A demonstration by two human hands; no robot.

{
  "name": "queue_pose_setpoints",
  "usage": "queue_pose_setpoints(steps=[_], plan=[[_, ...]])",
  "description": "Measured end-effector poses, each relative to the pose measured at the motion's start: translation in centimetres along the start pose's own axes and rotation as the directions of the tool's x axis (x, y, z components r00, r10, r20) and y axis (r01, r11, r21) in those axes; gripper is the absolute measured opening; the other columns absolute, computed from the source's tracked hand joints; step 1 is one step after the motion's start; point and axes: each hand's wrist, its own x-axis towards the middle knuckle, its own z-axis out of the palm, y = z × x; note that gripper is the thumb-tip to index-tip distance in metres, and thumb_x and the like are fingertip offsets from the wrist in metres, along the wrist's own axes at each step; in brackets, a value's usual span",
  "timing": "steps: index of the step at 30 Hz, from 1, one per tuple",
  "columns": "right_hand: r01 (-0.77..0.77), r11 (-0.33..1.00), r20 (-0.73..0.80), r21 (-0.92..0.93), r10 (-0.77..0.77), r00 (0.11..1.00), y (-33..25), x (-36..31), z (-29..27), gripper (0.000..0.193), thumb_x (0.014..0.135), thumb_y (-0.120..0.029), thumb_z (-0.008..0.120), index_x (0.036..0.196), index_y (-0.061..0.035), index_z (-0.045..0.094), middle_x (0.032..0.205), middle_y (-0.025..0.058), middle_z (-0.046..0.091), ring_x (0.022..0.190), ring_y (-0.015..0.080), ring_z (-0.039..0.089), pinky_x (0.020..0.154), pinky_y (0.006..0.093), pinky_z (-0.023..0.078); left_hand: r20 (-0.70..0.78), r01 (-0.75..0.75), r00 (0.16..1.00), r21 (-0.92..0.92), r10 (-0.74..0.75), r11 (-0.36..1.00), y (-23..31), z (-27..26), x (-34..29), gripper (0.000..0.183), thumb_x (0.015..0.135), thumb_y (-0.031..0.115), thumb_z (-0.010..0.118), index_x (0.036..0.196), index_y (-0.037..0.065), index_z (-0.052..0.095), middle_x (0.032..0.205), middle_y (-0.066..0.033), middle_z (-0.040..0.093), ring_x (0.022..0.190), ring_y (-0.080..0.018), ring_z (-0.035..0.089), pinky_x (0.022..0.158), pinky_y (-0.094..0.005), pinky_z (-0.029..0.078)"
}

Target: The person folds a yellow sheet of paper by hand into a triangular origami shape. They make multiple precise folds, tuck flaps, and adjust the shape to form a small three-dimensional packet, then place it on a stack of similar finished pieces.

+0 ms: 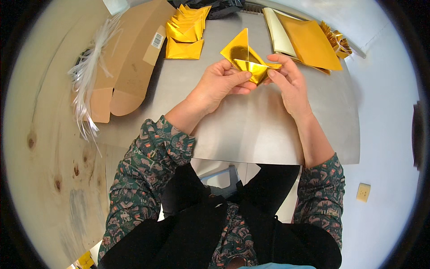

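Both my hands hold a partly folded sheet of shiny gold paper [254, 70] above the far half of the metal table. One pointed corner of it stands up at the back left, and a folded band crosses its front. My left hand [219, 80] pinches the left side, thumb on the front fold and fingers beneath. At the right end, my right hand [289, 80] grips the paper between thumb and fingers, with the index finger raised along its top edge. Some of my fingertips are hidden behind the paper.
Folded gold paper pieces [184, 50] lie overlapped in a row at the back. A stack of gold sheets [309, 40] sits back right, beside a tied gold bundle [342, 47]. On the left, a cardboard box [127, 58] has white plastic strands [92, 76] hanging over it. The metal table [246, 130] ends before my lap.
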Motion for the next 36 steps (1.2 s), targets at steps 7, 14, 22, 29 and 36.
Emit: queue_pose_setpoints(steps=[7,14,22,29,36], plan=[[-0.043,0.998,0.029,0.055,0.042,0.999,0.77,0.29,-0.22,0.023,0.096,-0.015,0.063,0.116,-0.0014,0.062,0.092,0.0015,0.063,0.084,0.0106,0.060,0.080,0.0250,0.049,0.029,0.018,0.999,-0.032,-0.017,0.999,-0.01,-0.02,-0.11,0.022,0.096,0.007,0.063,0.116,0.000,0.063,0.103,-0.0132,0.071,0.085,-0.0170,0.072,0.074,-0.0248,0.061],[-0.072,0.995,0.022,0.062,0.071,0.997,0.97,0.40,-0.30,0.021,0.096,-0.015,0.063,0.113,-0.0024,0.063,0.091,0.0008,0.062,0.082,0.0095,0.059,0.079,0.0243,0.049,0.034,0.026,0.999,-0.048,-0.025,0.999,-0.15,0.04,-0.13,0.023,0.096,0.006,0.063,0.118,-0.001,0.062,0.103,-0.0146,0.071,0.087,-0.0189,0.073,0.074,-0.0252,0.062],[-0.101,0.989,0.031,0.104,0.099,0.995,1.01,0.44,-0.38,0.018,0.095,-0.016,0.065,0.108,-0.0034,0.064,0.091,0.0008,0.062,0.081,0.0088,0.057,0.077,0.0242,0.049,0.068,0.043,0.997,-0.068,-0.038,0.997,-0.30,-0.19,-0.04,0.024,0.096,0.005,0.062,0.119,-0.003,0.060,0.103,-0.0160,0.070,0.088,-0.0201,0.073,0.076,-0.0248,0.062],[-0.148,0.982,0.013,0.120,0.148,0.989,0.81,0.26,-0.33,0.016,0.095,-0.016,0.065,0.107,-0.0042,0.064,0.090,0.0008,0.061,0.080,0.0081,0.056,0.075,0.0230,0.049,0.084,0.046,0.996,-0.063,-0.041,0.997,-0.28,-0.22,-0.10,0.024,0.096,0.005,0.062,0.118,-0.003,0.060,0.103,-0.0168,0.070,0.089,-0.0209,0.073,0.076,-0.0256,0.063],[-0.160,0.978,0.027,0.132,0.158,0.987,0.95,0.33,-0.48,0.015,0.095,-0.016,0.064,0.106,-0.0051,0.065,0.089,-0.0001,0.060,0.078,0.0073,0.055,0.074,0.0224,0.048,0.094,0.038,0.995,-0.061,-0.032,0.997,-0.37,-0.23,-0.10,0.024,0.096,0.005,0.062,0.119,-0.003,0.059,0.103,-0.0168,0.070,0.089,-0.0212,0.073,0.076,-0.0258,0.062]])
